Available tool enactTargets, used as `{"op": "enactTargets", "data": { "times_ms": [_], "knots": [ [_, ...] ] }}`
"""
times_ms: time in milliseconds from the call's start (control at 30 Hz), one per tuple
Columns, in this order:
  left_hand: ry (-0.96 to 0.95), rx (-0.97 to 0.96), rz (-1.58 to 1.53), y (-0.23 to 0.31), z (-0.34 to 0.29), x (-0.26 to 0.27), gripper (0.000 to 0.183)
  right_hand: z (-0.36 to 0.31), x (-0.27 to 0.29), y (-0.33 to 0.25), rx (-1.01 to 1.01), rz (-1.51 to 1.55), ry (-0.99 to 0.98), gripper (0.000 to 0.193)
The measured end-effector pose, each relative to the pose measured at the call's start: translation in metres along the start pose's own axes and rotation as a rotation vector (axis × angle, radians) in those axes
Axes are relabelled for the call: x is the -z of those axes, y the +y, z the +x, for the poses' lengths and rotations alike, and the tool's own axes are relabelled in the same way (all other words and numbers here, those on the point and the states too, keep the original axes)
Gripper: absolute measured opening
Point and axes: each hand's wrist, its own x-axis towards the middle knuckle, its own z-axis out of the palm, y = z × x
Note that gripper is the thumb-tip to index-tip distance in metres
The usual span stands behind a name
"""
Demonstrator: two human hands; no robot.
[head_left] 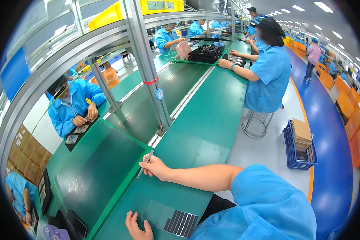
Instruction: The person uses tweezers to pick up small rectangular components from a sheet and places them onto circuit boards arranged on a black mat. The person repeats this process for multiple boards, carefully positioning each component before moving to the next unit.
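a slim grey tool [149,155] slants over the green desk [196,160], pinched between the fingers of the right hand [154,167]; i cannot tell whether its lower tip touches the surface. the left hand [140,229], well apart from the right, has its fingers loosely curled and parted, near a sheet of dark strips [181,224] lying flat on the desk. past the tool runs a dark green belt [100,168], and across it a co-worker in blue [74,102] handles small parts. farther along the desk sits another co-worker [269,76], with a blue basket [302,164] on the floor behind.
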Motion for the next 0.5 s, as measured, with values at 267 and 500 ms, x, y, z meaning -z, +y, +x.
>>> {"op": "enactTargets", "data": {
  "times_ms": [267, 500],
  "knots": [
    [-0.265, -0.183, 0.014, 0.005, -0.001, 0.003, 0.044, -0.009, -0.002, -0.006, -0.040, -0.033, -0.058, 0.021],
    [-0.384, -0.248, 0.157, 0.007, -0.004, -0.001, 0.049, -0.012, -0.001, -0.002, -0.058, -0.123, -0.075, 0.020]
  ]
}}
